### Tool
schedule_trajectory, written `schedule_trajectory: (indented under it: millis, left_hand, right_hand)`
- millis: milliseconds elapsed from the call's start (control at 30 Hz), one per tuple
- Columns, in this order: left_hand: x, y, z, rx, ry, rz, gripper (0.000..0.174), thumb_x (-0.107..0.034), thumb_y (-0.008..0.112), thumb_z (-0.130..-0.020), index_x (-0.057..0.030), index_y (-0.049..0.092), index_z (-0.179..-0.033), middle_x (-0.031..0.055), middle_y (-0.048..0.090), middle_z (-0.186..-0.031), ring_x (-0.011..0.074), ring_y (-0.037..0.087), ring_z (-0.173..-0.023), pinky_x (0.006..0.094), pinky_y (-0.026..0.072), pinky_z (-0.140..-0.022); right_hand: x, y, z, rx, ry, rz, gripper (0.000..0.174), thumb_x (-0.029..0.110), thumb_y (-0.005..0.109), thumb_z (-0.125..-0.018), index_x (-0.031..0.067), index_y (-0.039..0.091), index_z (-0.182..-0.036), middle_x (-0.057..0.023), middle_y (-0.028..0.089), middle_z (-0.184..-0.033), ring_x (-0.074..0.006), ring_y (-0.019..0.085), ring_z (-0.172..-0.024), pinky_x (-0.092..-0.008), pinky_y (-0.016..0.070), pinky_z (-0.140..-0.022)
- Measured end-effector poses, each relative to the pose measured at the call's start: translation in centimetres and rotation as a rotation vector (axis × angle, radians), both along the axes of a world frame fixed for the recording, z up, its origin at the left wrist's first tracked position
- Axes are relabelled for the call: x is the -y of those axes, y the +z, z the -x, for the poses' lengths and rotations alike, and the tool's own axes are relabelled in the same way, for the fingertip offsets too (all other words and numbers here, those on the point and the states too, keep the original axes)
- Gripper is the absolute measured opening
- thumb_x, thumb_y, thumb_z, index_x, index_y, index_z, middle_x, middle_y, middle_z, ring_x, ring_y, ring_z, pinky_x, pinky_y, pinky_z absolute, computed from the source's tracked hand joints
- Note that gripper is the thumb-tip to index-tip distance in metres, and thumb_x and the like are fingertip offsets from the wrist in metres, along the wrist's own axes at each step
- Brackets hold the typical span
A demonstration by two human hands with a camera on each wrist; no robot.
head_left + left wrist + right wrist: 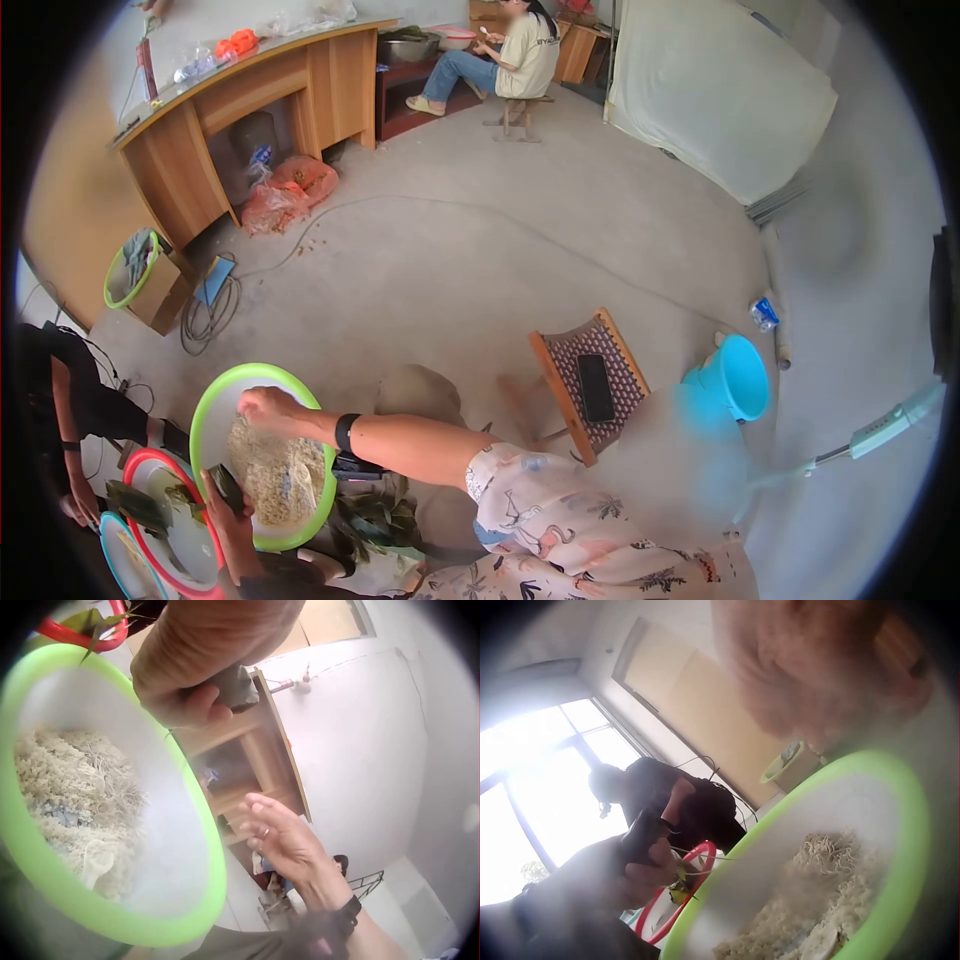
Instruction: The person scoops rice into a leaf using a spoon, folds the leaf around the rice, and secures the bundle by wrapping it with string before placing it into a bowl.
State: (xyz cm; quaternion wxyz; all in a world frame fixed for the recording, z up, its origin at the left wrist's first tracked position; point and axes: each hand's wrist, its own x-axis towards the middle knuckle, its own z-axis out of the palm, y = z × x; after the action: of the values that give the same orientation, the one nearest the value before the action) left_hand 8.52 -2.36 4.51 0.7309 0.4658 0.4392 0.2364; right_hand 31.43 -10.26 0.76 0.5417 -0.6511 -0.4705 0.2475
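Observation:
In my left hand (235, 535) I grip a dark green leaf-wrapped rice dumpling (228, 487), held at the near left rim of a green-rimmed basin (205, 400). Thin pale strands trail from it in the right wrist view. My right hand (289, 844) hovers at the basin's far side, fingers loosely bent, with nothing visible between them. Loose white rice (270, 490) fills the basin's bottom. On the rice lie a bunch of pale strings (829, 851) and a white scoop (97, 862).
Left of the basin stands a red-rimmed basin (140, 456) with leaves, beside a blue-rimmed one (110, 530). More green leaves (380, 515) lie on the near right. Another person (70, 400) works at the left; a seated person (525, 55) is at the back. A woven stool (565, 350) bears a phone.

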Motion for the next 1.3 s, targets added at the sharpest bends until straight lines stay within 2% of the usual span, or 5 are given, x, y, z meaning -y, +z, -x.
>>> schedule_trajectory:
  millis: [400, 467, 667, 900, 1300]
  left_hand:
    - [-3.4, -1.6, -3.0, -0.036, -0.026, -0.006, 0.038, -0.044, 0.048, -0.096, -0.0095, 0.064, -0.101, 0.0024, 0.056, -0.074, 0.0128, 0.054, -0.056, 0.0265, 0.0389, -0.039]
    - [-2.6, -0.8, -2.1, -0.214, -0.186, -0.4, 0.036, -0.032, 0.053, -0.095, -0.0057, 0.058, -0.118, 0.0031, 0.055, -0.085, 0.0113, 0.054, -0.073, 0.0282, 0.0464, -0.05]
    - [-2.9, 1.5, -2.9, 0.043, -0.12, 0.114, 0.041, -0.046, 0.044, -0.1, -0.0062, 0.053, -0.096, 0.007, 0.057, -0.072, 0.0162, 0.052, -0.053, 0.0236, 0.0321, -0.041]
    - [-4.3, 1.7, -2.3, 0.046, -0.045, 0.103, 0.046, -0.047, 0.042, -0.1, -0.0033, 0.055, -0.103, 0.0126, 0.059, -0.074, 0.0187, 0.053, -0.052, 0.0253, 0.0328, -0.04]
    - [-5.2, -0.2, -1.5, -0.173, -0.001, -0.141, 0.047, -0.046, 0.035, -0.101, -0.0052, 0.058, -0.103, 0.0101, 0.062, -0.072, 0.0145, 0.052, -0.047, 0.0237, 0.0331, -0.036]
  right_hand:
    - [-3.5, -1.6, 4.0, -0.267, 0.37, -0.131, 0.036, 0.004, 0.07, -0.072, 0.002, 0.061, -0.107, -0.0065, 0.064, -0.093, -0.0143, 0.059, -0.083, -0.0302, 0.0502, -0.072]
    - [-3.9, -1.5, 3.7, -0.438, 0.472, 0.018, 0.034, 0.002, 0.068, -0.075, 0.0013, 0.061, -0.107, -0.0028, 0.064, -0.091, -0.0113, 0.059, -0.075, -0.0264, 0.0495, -0.062]
    - [-2.8, 1.3, 3.1, -0.557, 0.564, 0.174, 0.022, 0.014, 0.069, -0.085, -0.0033, 0.065, -0.098, -0.0043, 0.065, -0.083, -0.0102, 0.06, -0.069, -0.0243, 0.0494, -0.064]
    - [-3.3, 3.1, 1.8, -0.383, 0.567, 0.251, 0.018, 0.022, 0.066, -0.088, 0.0044, 0.065, -0.09, 0.0038, 0.055, -0.072, -0.0057, 0.047, -0.062, -0.0205, 0.04, -0.059]
    - [-2.6, 4.2, 1.1, -0.141, 0.52, 0.156, 0.016, 0.02, 0.068, -0.082, 0.0046, 0.068, -0.084, 0.0014, 0.063, -0.079, -0.0068, 0.056, -0.075, -0.0231, 0.0449, -0.07]
